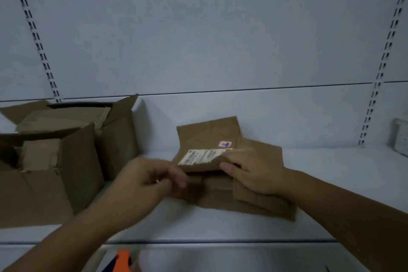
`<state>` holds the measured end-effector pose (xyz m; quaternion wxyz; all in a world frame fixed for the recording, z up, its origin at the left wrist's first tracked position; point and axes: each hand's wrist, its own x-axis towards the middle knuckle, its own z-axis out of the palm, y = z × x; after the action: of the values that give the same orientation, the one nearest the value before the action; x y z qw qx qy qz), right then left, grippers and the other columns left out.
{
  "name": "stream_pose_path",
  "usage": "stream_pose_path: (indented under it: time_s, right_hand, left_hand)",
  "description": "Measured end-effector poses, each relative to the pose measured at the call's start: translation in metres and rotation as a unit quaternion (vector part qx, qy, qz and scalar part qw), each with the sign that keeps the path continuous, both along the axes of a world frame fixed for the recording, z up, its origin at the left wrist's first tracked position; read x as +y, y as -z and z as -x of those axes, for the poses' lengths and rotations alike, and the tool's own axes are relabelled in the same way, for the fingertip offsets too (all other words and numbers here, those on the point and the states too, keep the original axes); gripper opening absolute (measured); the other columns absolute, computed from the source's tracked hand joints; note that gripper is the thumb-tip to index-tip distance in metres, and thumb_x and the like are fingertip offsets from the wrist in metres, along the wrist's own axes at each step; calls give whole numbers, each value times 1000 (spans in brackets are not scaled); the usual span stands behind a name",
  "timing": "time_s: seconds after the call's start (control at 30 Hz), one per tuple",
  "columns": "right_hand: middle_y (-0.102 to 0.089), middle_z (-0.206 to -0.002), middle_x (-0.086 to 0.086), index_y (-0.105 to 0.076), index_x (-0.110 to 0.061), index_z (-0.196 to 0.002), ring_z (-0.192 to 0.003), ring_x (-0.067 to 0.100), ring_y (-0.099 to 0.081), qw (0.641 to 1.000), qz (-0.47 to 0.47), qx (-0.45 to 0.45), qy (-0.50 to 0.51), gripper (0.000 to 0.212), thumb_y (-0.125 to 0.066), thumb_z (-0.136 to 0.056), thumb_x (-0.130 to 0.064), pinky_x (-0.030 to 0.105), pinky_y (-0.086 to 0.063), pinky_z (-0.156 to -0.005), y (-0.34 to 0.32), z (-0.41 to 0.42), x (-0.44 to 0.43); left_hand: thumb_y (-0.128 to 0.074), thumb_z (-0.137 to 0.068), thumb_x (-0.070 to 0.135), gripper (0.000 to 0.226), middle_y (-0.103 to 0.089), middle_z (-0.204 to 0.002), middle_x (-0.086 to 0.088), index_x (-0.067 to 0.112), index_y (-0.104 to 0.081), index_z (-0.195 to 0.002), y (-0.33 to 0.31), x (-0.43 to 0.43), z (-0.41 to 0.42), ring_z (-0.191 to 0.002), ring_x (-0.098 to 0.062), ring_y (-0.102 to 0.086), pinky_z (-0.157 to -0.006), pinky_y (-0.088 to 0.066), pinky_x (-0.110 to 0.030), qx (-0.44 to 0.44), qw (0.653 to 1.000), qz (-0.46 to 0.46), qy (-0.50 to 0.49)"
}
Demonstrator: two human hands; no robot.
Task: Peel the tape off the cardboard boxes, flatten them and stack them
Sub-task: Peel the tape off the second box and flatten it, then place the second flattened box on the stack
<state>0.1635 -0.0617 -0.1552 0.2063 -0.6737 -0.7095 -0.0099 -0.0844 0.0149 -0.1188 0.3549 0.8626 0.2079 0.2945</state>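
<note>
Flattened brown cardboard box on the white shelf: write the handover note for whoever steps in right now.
Left hand: blurred, fingers pinched at the near left edge of the flattened brown cardboard box; whether it holds tape cannot be told.
Right hand: pressing down on the box beside the white shipping label.
Things: the box lies on the white shelf, one panel leaning against the back wall. Two open brown cardboard boxes stand to the left, not flattened, holding smaller cartons.
Done: this box is collapsed.
Left: finish its tape, then strip, flatten and stack the others.
</note>
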Motion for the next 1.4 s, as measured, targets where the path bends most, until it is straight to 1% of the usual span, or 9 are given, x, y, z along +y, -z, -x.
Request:
stream_pose_path:
  time_s: [0.1, 0.27, 0.43, 0.57, 0.67, 0.8, 0.97, 1.13, 1.4]
  right_hand:
    - [-30, -154, 0, -37, -33, -140, -141, 17, -24, 986, 154, -50, -44, 79, 2, -82, -69, 44, -14, -118, 19, 9, 3]
    - [-12, -157, -15, -19, -42, -144, -145, 5, -2, 982, 164, -70, -58, 106, 29, -57, -81, 38, 1, -119, 31, 1, -6]
    - [-44, -144, -11, -49, -35, -133, -133, 9, -38, 998, 41, -20, 48, 76, -20, -77, -78, 29, -27, -110, 28, -7, -26]
    - [-7, -158, 11, -8, -22, -150, -145, 31, -10, 930, 94, 104, 340, 117, -47, -61, -86, 47, -9, -117, 35, -36, -29]
    - [-6, -157, 19, 1, -18, -150, -143, 37, -11, 884, 146, 185, 404, 122, -58, -62, -78, 46, -11, -118, 30, -47, -24]
    - [-49, -137, 7, -41, -10, -135, -122, 23, -49, 887, 6, 275, 371, 82, -79, -69, -39, 25, -38, -97, 19, -38, -23]
    - [-56, -122, 17, -38, 1, -135, -90, 22, -59, 735, -55, 559, 380, 69, -72, -80, -22, 31, -53, -69, -9, -38, -34]
    - [-66, -108, 11, -56, -8, -123, -89, 23, -64, 754, -89, 562, 328, 32, -56, -91, -12, 33, -55, -74, -48, -49, -76]
    - [-69, -102, 12, -62, -7, -112, -82, 25, -67, 757, -180, 512, 363, 23, -59, -89, -12, 32, -55, -68, -104, -95, -219]
  left_hand:
    - [-55, -87, 3, 31, -74, -80, 4, 21, -74, -70, -13, 20, -14, -77, -7, -67, -59, -53, -18, -32, 997, -9, -74]
    - [-50, -93, 40, 38, -50, -137, 2, 31, -51, -130, 22, 65, -54, -120, -16, -51, -94, -40, -20, 226, 968, -52, -95]
    - [-28, -84, 73, 68, 1, -160, -3, 47, -14, -145, 65, 82, -94, -145, -33, -6, -115, -8, -56, 359, 924, -93, -97]
    - [-24, -84, 73, 68, -4, -160, -6, 45, -14, -146, 74, 76, -110, -144, -34, -11, -114, -7, -58, 380, 911, -116, -107]
    - [-26, -83, 74, 69, -11, -159, -7, 43, -19, -145, 73, 81, -112, -143, -34, -17, -114, -11, -56, 375, 913, -114, -117]
    - [-37, -86, 66, 66, -25, -154, -10, 35, -31, -144, 77, 70, -107, -138, -33, -28, -112, -22, -46, 302, 940, -106, -120]
    - [-71, -78, 35, 49, -60, -125, -13, 18, -60, -122, 62, 72, -92, -101, -26, -62, -87, -49, -36, 14, 991, 98, -90]
    - [-60, -87, 37, 46, -65, -115, -19, 10, -55, -123, 23, 69, -101, -83, -34, -68, -76, -50, -43, -52, 882, 468, -12]
    - [-52, -92, 42, 36, -73, -65, -13, 9, -65, -93, -31, -28, -202, -58, -32, -70, -61, -48, -42, -34, 893, 441, 87]
